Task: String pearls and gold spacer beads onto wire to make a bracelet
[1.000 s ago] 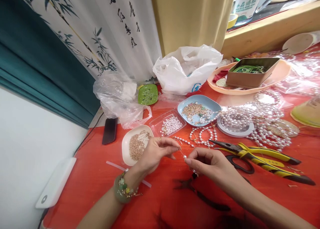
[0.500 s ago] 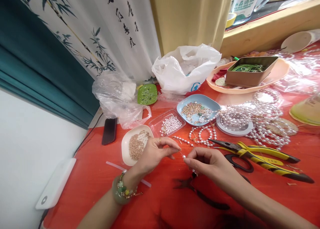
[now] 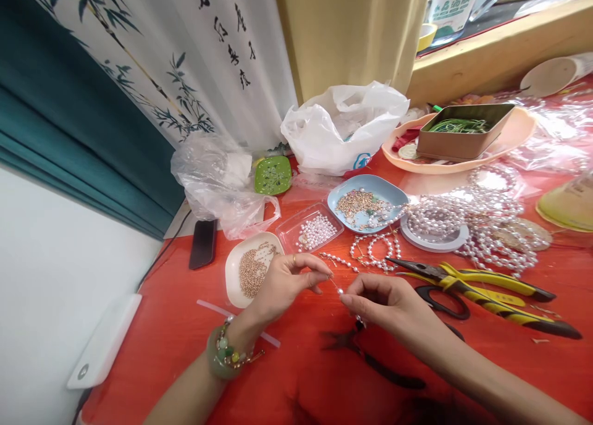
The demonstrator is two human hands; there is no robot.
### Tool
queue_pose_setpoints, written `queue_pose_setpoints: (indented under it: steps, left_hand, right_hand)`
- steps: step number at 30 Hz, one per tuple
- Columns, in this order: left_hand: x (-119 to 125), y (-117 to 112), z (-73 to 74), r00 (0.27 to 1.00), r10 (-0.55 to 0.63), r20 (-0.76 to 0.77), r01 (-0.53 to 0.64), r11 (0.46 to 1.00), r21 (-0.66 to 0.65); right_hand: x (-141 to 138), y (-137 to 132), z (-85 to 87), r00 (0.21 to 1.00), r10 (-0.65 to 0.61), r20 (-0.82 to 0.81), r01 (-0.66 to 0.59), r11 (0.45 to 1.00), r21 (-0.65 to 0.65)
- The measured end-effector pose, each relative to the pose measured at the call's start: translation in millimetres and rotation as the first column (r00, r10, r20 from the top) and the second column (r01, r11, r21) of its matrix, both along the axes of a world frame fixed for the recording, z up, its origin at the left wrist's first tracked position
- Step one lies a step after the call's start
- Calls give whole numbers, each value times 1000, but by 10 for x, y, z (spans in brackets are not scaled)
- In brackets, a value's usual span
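Note:
My left hand (image 3: 285, 286) pinches a thin metal pin (image 3: 334, 283) between thumb and forefinger. My right hand (image 3: 389, 306) is closed in a pinch on a small white pearl bead (image 3: 341, 291) at the pin's tip. Both hands hover just above the red tabletop (image 3: 185, 326), fingertips almost meeting. A white dish of gold beads (image 3: 252, 267) lies right behind the left hand. A clear tray of pearls (image 3: 314, 230) and a blue dish of gold findings (image 3: 365, 204) stand further back. A short pearl chain (image 3: 375, 252) lies beyond the hands.
Yellow-handled pliers (image 3: 482, 286) and black scissors (image 3: 440, 304) lie right of my hands. Dark pliers (image 3: 370, 360) rest under the right wrist. Piles of pearl strands (image 3: 482, 224), a peach tray with a metal tin (image 3: 463, 131), plastic bags (image 3: 343, 125), a black phone (image 3: 202, 243) surround them.
Both hands stay nearly still, fingertips shifting only slightly closer around the pin and bead. The view has drifted a little.

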State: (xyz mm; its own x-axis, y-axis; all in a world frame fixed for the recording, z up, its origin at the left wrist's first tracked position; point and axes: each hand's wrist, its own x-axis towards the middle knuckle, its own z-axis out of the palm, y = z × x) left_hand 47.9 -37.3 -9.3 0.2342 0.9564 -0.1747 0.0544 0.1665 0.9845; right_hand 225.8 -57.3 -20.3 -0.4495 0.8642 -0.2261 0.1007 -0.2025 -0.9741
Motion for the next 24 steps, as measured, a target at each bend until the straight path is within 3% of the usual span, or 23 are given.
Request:
queue_pose_setpoints:
  steps: [13, 21, 24]
  left_hand:
    - [-5, -16, 42, 999, -53, -1, 53, 998, 40]
    - [-31, -47, 119, 980, -132, -147, 141, 989, 53]
    - [-140, 35, 181, 944, -41, -327, 96, 983, 154]
  right_hand:
    - [-6, 11, -6, 1000, -1, 18, 1, 1000, 17]
    - [5, -1, -3, 996, -22, 86, 10, 990, 141]
    - [0, 1, -11, 994, -54, 94, 37, 985, 171]
